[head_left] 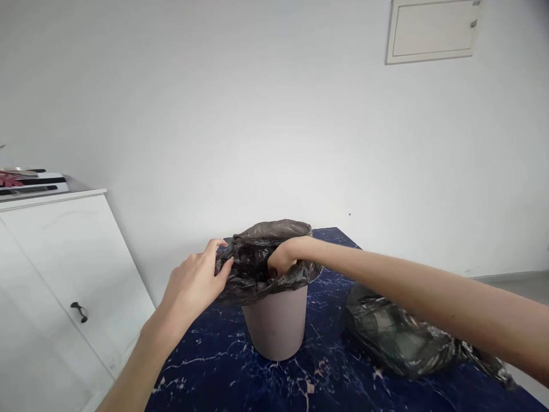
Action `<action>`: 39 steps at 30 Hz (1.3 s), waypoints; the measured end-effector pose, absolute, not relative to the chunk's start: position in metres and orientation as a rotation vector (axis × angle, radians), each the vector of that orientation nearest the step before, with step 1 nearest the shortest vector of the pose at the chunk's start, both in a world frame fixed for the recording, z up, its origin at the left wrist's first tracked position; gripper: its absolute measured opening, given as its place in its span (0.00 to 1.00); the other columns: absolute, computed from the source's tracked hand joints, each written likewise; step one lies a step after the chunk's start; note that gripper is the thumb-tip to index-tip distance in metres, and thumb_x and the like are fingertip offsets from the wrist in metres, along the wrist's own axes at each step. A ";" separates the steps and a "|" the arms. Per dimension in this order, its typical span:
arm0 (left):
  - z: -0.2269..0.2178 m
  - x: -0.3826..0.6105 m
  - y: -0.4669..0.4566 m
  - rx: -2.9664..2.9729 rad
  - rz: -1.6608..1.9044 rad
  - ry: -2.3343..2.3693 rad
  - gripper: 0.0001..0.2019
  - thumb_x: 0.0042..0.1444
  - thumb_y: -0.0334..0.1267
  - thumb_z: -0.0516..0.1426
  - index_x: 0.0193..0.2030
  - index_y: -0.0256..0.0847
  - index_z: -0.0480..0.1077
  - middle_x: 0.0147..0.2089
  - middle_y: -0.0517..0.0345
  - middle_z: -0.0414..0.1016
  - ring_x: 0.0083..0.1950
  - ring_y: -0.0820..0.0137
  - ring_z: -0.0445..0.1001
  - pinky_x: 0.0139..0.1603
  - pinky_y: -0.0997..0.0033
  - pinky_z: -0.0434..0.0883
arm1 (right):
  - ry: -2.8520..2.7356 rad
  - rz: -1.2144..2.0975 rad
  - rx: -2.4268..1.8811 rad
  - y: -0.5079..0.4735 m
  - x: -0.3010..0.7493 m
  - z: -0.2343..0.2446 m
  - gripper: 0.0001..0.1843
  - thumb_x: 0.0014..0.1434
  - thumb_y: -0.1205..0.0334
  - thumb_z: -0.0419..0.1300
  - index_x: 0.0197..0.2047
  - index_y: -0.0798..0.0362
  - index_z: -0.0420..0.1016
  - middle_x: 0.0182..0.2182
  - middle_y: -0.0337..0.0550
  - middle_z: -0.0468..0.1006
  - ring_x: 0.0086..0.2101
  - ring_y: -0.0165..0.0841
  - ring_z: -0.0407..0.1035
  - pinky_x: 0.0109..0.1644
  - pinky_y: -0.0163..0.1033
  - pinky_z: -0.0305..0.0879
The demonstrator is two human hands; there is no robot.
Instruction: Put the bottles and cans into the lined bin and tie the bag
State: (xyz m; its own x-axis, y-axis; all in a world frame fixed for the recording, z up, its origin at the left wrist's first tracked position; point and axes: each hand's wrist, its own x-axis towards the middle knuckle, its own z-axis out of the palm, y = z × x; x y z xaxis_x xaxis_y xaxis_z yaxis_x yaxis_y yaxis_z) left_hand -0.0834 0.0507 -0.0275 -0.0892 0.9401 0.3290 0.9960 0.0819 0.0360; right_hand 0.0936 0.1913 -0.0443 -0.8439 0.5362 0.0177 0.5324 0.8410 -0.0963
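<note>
A grey-brown trash can (277,326) stands upright, lined with a black trash bag (274,230) whose loose edge folds over the rim. At the left side of the rim, my left hand (199,274) grips the bag's edge between thumb and fingers. My right hand (283,258) reaches down into the lined can from the right. Its fingers are hidden inside the bag, so I cannot tell what they touch.
A filled black plastic bag (398,332) lies on the blue marble-patterned table (343,380), under my right forearm. On the left stands a white cabinet (64,257) with items on top. A white wall (257,114) with a small panel (433,28) rises behind.
</note>
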 end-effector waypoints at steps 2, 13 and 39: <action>-0.029 -0.089 0.047 -1.977 -0.439 -2.181 0.27 0.71 0.54 0.46 0.70 0.45 0.63 0.28 0.57 0.79 0.27 0.55 0.79 0.29 0.64 0.64 | -3.062 0.174 -0.872 0.183 0.115 -0.030 0.04 0.60 0.61 0.74 0.38 0.51 0.86 0.34 0.40 0.85 0.30 0.33 0.76 0.34 0.39 0.73; -0.053 -0.116 0.030 -2.105 -0.663 -2.349 0.38 0.67 0.66 0.47 0.75 0.44 0.56 0.18 0.65 0.71 0.24 0.53 0.79 0.26 0.65 0.66 | -2.702 0.212 -0.503 0.118 0.210 -0.026 0.13 0.75 0.55 0.58 0.51 0.48 0.83 0.49 0.45 0.85 0.47 0.37 0.79 0.51 0.46 0.74; -0.052 -0.113 0.089 -2.147 -1.085 -1.763 0.27 0.72 0.52 0.51 0.71 0.40 0.62 0.73 0.39 0.66 0.73 0.51 0.67 0.70 0.49 0.69 | -2.121 -0.208 -0.969 0.121 0.234 -0.106 0.19 0.74 0.56 0.52 0.64 0.52 0.66 0.57 0.59 0.77 0.50 0.47 0.78 0.38 0.47 0.73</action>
